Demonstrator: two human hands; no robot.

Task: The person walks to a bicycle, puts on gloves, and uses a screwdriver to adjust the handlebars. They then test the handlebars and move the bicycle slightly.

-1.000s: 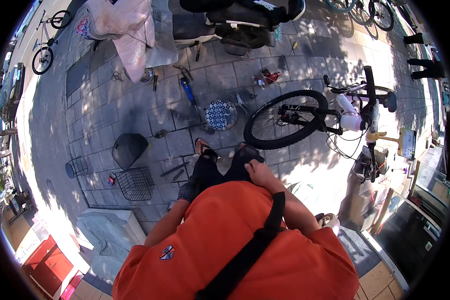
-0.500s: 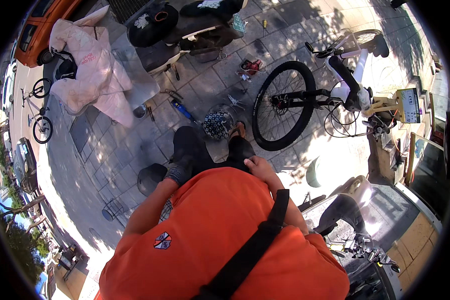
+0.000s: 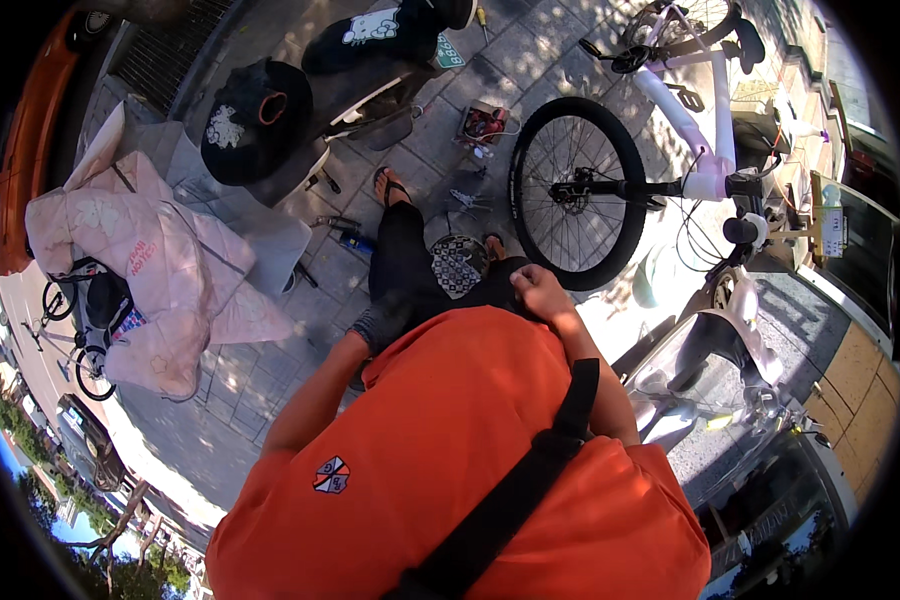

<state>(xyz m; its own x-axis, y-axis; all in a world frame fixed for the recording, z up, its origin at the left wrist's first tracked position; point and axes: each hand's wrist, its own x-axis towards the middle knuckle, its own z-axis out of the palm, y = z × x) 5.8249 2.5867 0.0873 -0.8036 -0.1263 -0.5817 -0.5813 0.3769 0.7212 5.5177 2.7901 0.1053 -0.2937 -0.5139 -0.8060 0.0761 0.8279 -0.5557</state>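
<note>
Fingers curled together on right hand [image 3: 543,293], at right thigh of black trousers [image 3: 406,262].
Left hand [image 3: 382,321] gloved, against left thigh; finger state can't tell. Patterned round stool [image 3: 458,266] sits between the legs; bicycle front wheel [image 3: 572,190] is just to its right.

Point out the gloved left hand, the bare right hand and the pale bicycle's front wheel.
Gloved left hand [image 3: 381,321]: head view, middle of the dark glove.
Bare right hand [image 3: 542,292]: head view, back of the hand.
Pale bicycle's front wheel [image 3: 572,191]: head view, at the hub.
</note>
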